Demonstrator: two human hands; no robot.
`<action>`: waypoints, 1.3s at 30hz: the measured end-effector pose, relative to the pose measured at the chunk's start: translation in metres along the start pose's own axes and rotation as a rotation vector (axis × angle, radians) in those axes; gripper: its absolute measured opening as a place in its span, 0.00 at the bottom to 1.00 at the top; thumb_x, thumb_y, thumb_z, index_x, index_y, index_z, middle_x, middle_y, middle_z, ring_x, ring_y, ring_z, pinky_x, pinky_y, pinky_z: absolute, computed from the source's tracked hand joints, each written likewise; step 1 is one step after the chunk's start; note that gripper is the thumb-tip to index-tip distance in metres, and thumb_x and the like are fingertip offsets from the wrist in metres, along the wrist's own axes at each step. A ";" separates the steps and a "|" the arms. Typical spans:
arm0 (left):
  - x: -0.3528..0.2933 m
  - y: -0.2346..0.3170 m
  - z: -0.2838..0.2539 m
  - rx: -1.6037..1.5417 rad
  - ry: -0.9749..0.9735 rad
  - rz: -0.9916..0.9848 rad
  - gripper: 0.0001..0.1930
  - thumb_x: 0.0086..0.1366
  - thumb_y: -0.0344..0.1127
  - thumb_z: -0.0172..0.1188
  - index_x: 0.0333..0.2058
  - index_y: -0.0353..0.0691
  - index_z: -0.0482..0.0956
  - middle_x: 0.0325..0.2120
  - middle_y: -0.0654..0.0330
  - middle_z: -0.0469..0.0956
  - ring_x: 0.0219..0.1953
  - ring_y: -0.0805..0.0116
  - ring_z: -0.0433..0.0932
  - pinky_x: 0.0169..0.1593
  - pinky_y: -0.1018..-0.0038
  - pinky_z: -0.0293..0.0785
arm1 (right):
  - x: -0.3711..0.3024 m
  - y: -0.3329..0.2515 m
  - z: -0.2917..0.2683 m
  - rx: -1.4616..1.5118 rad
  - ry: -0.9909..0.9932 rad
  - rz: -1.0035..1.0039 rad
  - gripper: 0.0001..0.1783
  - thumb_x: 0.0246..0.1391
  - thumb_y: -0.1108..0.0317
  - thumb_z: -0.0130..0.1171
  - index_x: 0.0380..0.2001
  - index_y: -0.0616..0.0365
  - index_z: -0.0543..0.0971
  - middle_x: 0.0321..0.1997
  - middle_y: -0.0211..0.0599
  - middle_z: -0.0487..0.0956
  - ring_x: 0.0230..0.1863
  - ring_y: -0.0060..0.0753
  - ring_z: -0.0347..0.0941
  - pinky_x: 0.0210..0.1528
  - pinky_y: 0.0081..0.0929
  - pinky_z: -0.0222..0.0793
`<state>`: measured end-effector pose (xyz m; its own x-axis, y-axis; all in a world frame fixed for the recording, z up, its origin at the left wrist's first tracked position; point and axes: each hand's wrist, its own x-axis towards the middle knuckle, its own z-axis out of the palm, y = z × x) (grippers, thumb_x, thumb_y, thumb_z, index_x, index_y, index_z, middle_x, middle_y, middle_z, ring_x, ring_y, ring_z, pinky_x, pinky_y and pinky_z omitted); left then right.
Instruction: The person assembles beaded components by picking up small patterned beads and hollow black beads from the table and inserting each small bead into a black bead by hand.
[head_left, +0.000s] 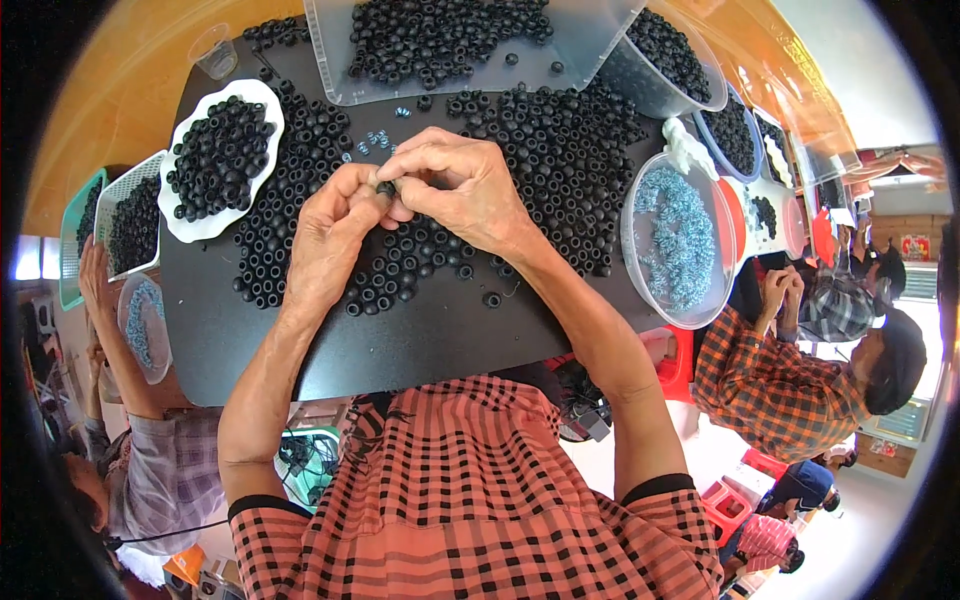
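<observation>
Over the middle of the dark table, my left hand (338, 218) and my right hand (455, 182) meet with their fingertips together. A small black bead-like piece (386, 188) is pinched in my left fingers. My right thumb and forefinger are closed against it; what they hold, if anything, is hidden. Black round hollow pieces (560, 165) spread across the table on both sides of my hands, some with a hole facing up. Just beyond my fingertips lie several small light-blue coil springs (376, 140).
A clear bin (330, 75) of black pieces stands at the back. At left is a white scalloped plate (270, 110) of them; at right, a clear round tub (640, 285) holds blue springs. Co-workers sit on both sides, one in an orange plaid shirt (790, 395).
</observation>
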<state>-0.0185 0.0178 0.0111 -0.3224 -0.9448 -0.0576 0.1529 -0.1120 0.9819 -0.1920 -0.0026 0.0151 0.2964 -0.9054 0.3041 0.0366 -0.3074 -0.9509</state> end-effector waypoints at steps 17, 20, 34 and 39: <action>-0.001 -0.009 -0.003 0.038 0.025 0.083 0.08 0.67 0.28 0.48 0.42 0.35 0.73 0.32 0.66 0.76 0.35 0.79 0.73 0.43 0.80 0.70 | -0.001 0.002 0.006 0.006 0.037 0.020 0.06 0.49 0.79 0.56 0.31 0.66 0.81 0.29 0.34 0.78 0.25 0.20 0.76 0.28 0.18 0.72; -0.004 -0.005 -0.002 0.112 0.048 0.094 0.08 0.67 0.28 0.48 0.42 0.35 0.73 0.31 0.67 0.74 0.35 0.80 0.72 0.43 0.80 0.70 | -0.002 0.003 0.006 -0.024 0.030 0.035 0.07 0.50 0.81 0.56 0.33 0.67 0.81 0.36 0.36 0.77 0.29 0.19 0.75 0.31 0.17 0.72; 0.000 0.000 -0.001 -0.064 0.023 0.092 0.06 0.66 0.27 0.50 0.41 0.35 0.73 0.29 0.66 0.77 0.32 0.79 0.74 0.38 0.82 0.71 | 0.000 0.002 0.007 0.302 0.097 0.119 0.05 0.49 0.81 0.57 0.31 0.67 0.79 0.29 0.32 0.79 0.25 0.18 0.75 0.28 0.16 0.74; -0.002 -0.002 0.000 -0.097 0.000 0.086 0.06 0.66 0.27 0.51 0.41 0.35 0.73 0.30 0.65 0.77 0.33 0.79 0.74 0.39 0.81 0.72 | 0.000 -0.001 0.008 0.195 0.094 0.055 0.05 0.49 0.80 0.57 0.31 0.67 0.79 0.27 0.31 0.78 0.25 0.18 0.75 0.28 0.16 0.73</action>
<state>-0.0184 0.0198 0.0092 -0.3038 -0.9524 0.0258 0.2697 -0.0600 0.9611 -0.1842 0.0005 0.0155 0.2128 -0.9455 0.2465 0.2094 -0.2023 -0.9567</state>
